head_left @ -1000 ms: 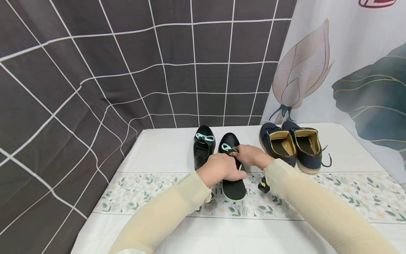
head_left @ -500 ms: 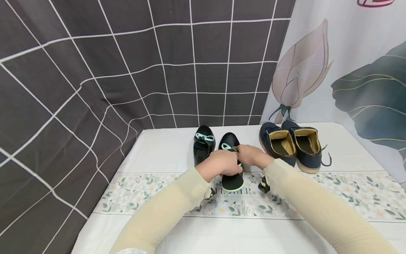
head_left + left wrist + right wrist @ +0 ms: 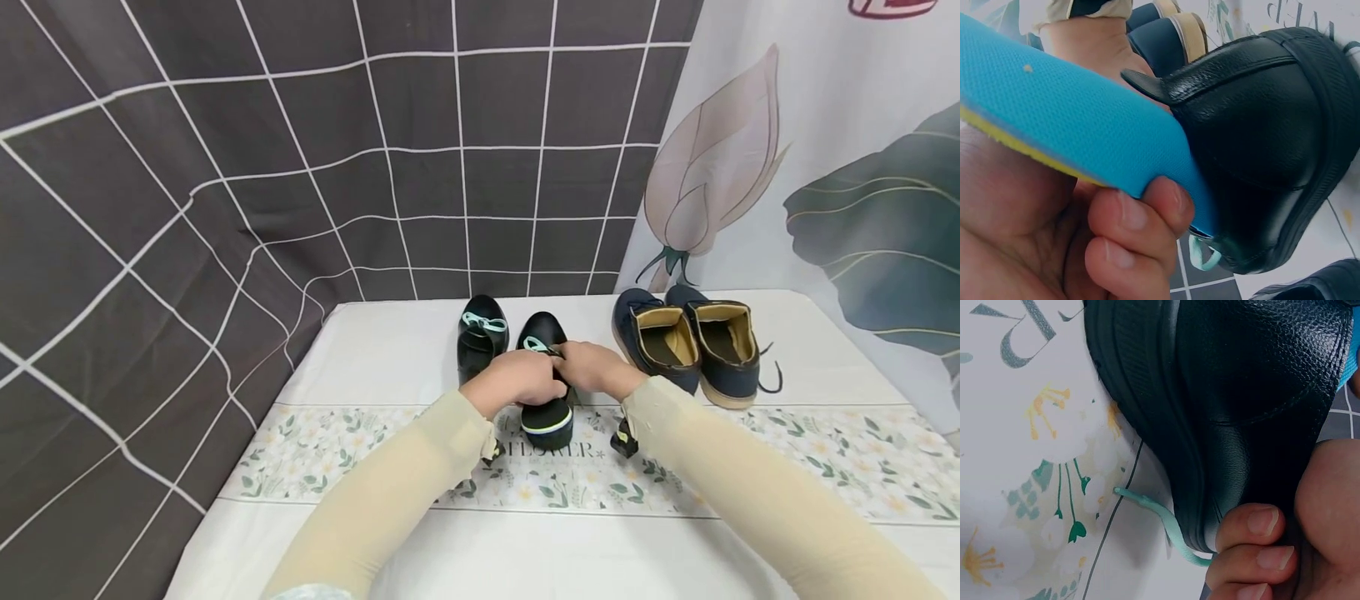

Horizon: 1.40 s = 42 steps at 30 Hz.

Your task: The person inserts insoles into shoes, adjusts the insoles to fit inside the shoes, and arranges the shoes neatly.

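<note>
A black lace-up shoe (image 3: 542, 327) with mint laces points away from me. My left hand (image 3: 522, 379) pinches an insole (image 3: 1079, 119), blue underneath with a yellow edge and black on top. The insole's front part is hidden inside the shoe, while its rear end tilts up and sticks out over the heel. From the right, my right hand (image 3: 592, 367) grips the shoe's side near the laces; its fingertips (image 3: 1263, 522) show curled against the black leather in the right wrist view. A mint lace (image 3: 1166, 519) trails loose beside the sole.
The matching black shoe (image 3: 480, 337) stands just left of this one. To the right sits a pair of navy shoes (image 3: 723, 337) with tan linings and a loose lace. Beneath is a white tablecloth (image 3: 390, 358) with a floral band; a dark grid curtain (image 3: 420, 183) hangs behind.
The insole has slid forward into the shoe, and less of it sticks out; the shoe's heel now shows below it. My left hand moved slightly forward with it. My right hand stays put.
</note>
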Motion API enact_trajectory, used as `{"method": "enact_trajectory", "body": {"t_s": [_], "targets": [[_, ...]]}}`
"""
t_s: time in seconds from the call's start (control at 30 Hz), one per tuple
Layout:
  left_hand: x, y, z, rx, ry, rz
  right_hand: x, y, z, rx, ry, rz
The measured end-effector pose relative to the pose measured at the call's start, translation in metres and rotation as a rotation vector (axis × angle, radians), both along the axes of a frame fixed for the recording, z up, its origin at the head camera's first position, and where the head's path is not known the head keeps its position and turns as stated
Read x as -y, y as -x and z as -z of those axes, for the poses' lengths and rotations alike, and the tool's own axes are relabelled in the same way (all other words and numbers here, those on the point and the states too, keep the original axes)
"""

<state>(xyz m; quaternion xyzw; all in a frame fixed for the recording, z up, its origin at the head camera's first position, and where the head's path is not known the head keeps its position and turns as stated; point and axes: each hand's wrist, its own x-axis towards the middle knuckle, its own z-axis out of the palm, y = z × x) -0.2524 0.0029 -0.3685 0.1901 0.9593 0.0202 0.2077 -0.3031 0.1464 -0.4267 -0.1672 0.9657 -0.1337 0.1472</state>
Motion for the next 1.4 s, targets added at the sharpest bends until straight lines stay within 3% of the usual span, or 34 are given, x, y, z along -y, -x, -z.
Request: {"method": "enact_trajectory", "body": {"t_s": [0.43,0.77,0.93,1.23,1.4], "targets": [[0.007,0.01,0.014,-0.004,-0.025,0.02,0.003,-0.001,0.007,0.007,0.008,0.014],[0.008,-0.001,0.003,-0.019,-0.061,0.062,0.005,0.0,0.004,0.022,0.017,0.012],[0.002,0.003,0.004,-0.062,-0.038,0.073,0.001,0.003,0.002,0.024,0.055,-0.01],[0.0,0.015,0.017,-0.097,0.012,0.034,0.0,-0.001,0.001,0.064,0.063,-0.026],[-0.004,0.016,0.02,-0.133,0.03,-0.028,0.0,-0.001,0.0,0.053,0.043,-0.007]]}}
